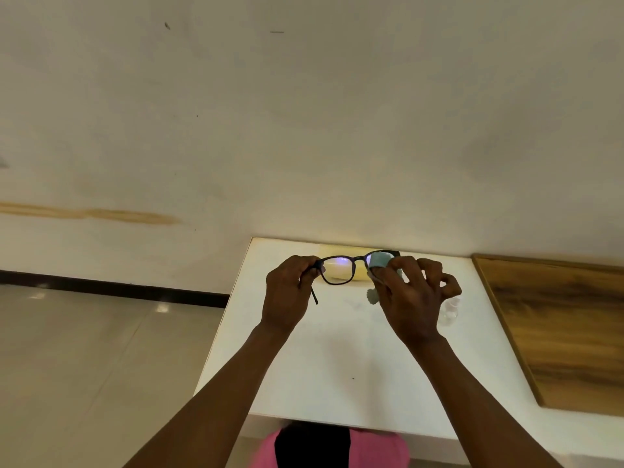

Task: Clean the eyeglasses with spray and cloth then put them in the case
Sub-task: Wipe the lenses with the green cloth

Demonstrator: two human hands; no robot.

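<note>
Dark-framed eyeglasses are held up above the white table. My left hand grips the frame's left end near the hinge, one temple arm hanging down. My right hand pinches a light blue cloth against the right lens, which the cloth mostly covers. A small clear spray bottle stands on the table just behind my right hand, partly hidden. A yellowish case lies at the table's far edge behind the glasses, seen partly through the left lens.
A wooden board lies to the right of the white table. The wall stands right behind the table's far edge. Tiled floor spreads to the left. Pink and black clothing shows below the table's near edge.
</note>
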